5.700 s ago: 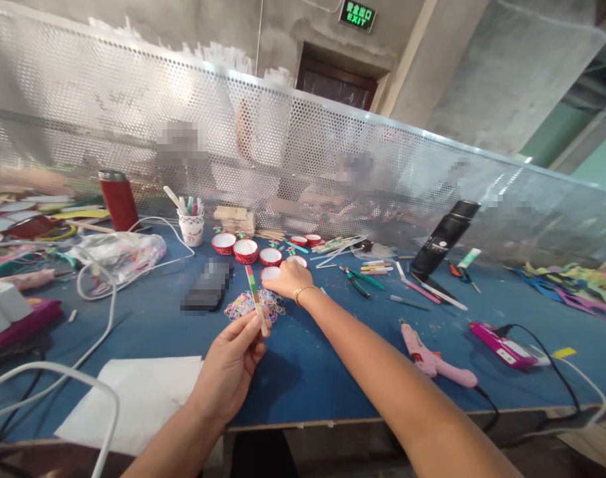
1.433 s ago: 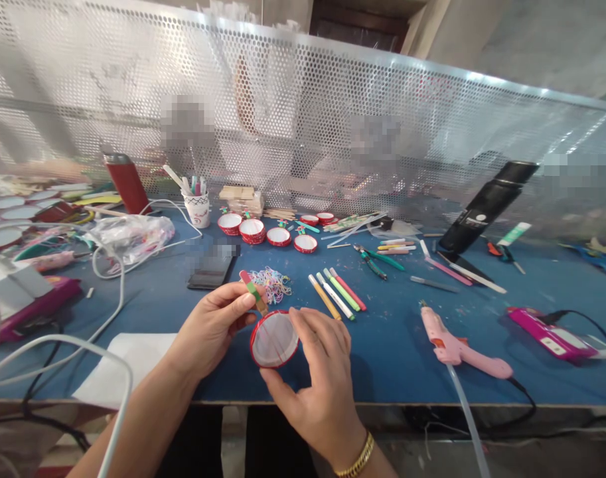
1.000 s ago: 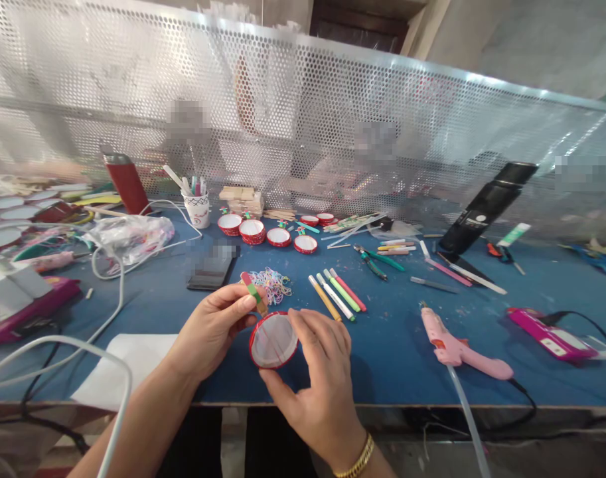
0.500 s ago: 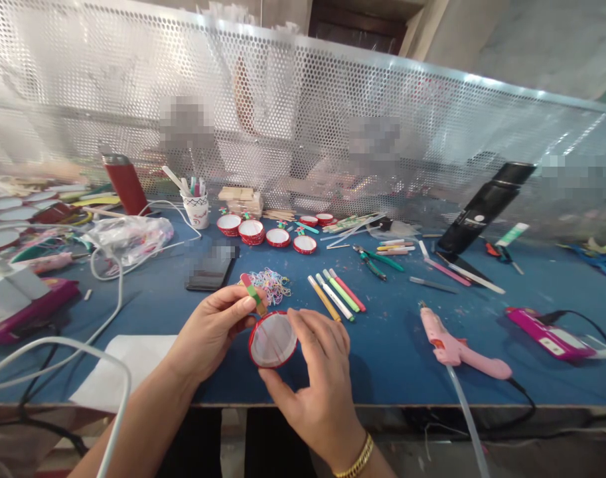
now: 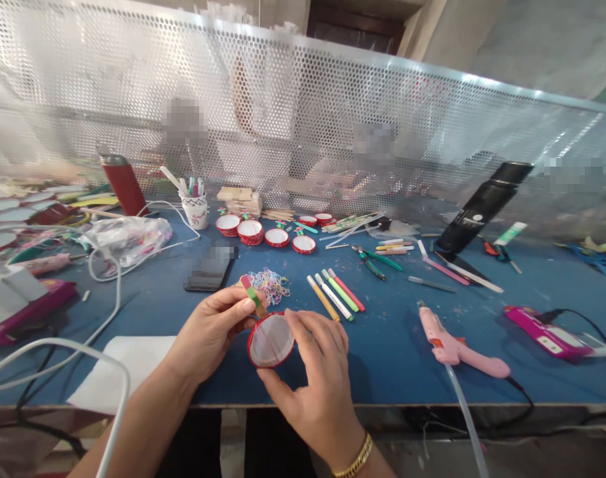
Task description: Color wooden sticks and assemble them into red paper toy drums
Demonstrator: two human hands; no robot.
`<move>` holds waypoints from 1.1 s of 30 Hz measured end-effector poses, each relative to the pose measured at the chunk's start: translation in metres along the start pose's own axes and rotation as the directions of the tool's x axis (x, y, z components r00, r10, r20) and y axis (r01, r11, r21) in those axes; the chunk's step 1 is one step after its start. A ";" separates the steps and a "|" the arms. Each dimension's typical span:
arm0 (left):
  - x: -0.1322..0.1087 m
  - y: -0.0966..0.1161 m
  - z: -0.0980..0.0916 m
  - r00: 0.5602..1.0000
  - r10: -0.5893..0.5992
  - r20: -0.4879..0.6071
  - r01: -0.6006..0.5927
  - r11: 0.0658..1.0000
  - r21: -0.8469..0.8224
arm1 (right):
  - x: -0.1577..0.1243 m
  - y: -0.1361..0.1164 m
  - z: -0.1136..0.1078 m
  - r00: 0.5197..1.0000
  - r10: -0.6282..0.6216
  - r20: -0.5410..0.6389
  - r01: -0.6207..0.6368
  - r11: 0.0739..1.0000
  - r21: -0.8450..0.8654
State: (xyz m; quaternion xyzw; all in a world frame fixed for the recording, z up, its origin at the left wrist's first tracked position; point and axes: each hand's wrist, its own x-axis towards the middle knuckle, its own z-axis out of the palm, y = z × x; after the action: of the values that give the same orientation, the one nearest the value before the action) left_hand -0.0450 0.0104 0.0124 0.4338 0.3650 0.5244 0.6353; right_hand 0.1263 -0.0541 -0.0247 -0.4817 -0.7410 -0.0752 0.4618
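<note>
My left hand (image 5: 218, 325) is closed, thumb and fingers pinching a flat wooden stick (image 5: 253, 295) painted red and green. The stick's lower end meets the edge of a small round piece (image 5: 271, 340) with a white face and a red rim. My right hand (image 5: 315, 362) grips that round piece, fingers on the upper right of its rim and thumb below. A thin line runs across the white face. Just beyond the stick lies a pile of coloured rubber bands (image 5: 273, 285). Several markers (image 5: 338, 292) lie to the right of it.
Several red-rimmed round pieces (image 5: 277, 238) stand at the back. A pink glue gun (image 5: 452, 345) lies at the right, green-handled pliers (image 5: 370, 262) farther back. A phone (image 5: 210, 269), a paper sheet (image 5: 118, 365) and white cables (image 5: 121, 285) are left. A black bottle (image 5: 482, 209) leans far right.
Almost nothing differs. Both hands keep their hold on the stick and the round piece, and the whole view has shifted very slightly.
</note>
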 end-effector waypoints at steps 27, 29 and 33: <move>0.000 -0.004 0.000 0.999 -0.014 0.037 0.017 0.996 -0.085 | 0.001 -0.001 0.000 1.000 0.011 -0.015 -0.011 1.000 -0.028; 0.000 -0.004 0.000 0.999 -0.013 0.033 0.015 0.996 -0.087 | 0.002 -0.002 0.000 1.000 0.011 -0.013 -0.012 0.999 -0.031; -0.001 -0.004 0.000 0.999 0.003 0.049 0.001 0.996 -0.088 | 0.003 -0.002 0.001 1.000 0.022 -0.018 -0.023 0.999 -0.038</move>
State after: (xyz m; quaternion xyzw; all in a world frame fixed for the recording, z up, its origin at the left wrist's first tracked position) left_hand -0.0437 0.0091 0.0082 0.4185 0.3256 0.5293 0.6623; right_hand 0.1237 -0.0530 -0.0225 -0.4981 -0.7299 -0.0883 0.4597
